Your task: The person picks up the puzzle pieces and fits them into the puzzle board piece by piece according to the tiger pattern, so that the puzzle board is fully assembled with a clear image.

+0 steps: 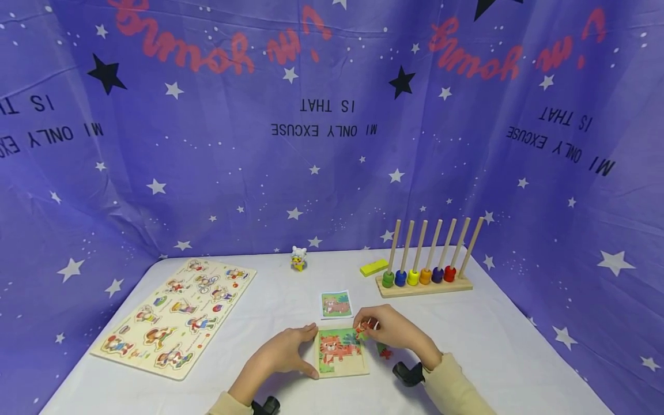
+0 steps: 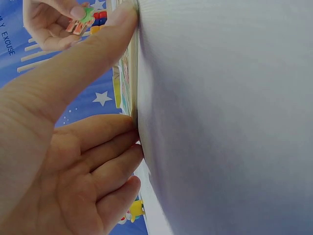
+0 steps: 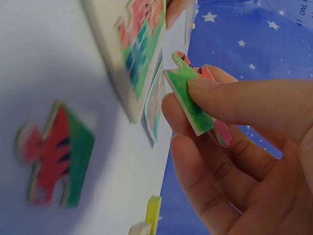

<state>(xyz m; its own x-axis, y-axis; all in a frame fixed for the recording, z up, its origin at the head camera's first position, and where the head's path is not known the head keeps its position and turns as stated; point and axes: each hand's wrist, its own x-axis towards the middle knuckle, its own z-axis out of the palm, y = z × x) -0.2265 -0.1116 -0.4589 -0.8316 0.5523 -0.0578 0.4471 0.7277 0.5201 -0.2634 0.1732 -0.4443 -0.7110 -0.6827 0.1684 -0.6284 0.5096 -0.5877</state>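
Note:
A small wooden tiger puzzle tray (image 1: 340, 351) lies near the table's front edge. My left hand (image 1: 282, 354) rests beside it, thumb and fingers pressed against the tray's left edge (image 2: 129, 83). My right hand (image 1: 386, 333) hovers at the tray's top right corner and pinches a green-and-red puzzle piece (image 3: 188, 103) between thumb and fingers. The same piece (image 2: 80, 22) shows in the left wrist view. Another loose piece (image 1: 385, 350) lies flat on the white table (image 1: 493, 346) just right of the tray, also seen as a blurred shape (image 3: 56, 154).
A small picture card (image 1: 335, 304) lies behind the tray. A large peg puzzle board (image 1: 176, 314) fills the left side. At the back stand a small toy figure (image 1: 298, 258), a yellow block (image 1: 374, 267) and a rod rack with coloured beads (image 1: 425, 271). Purple starred cloth surrounds the table.

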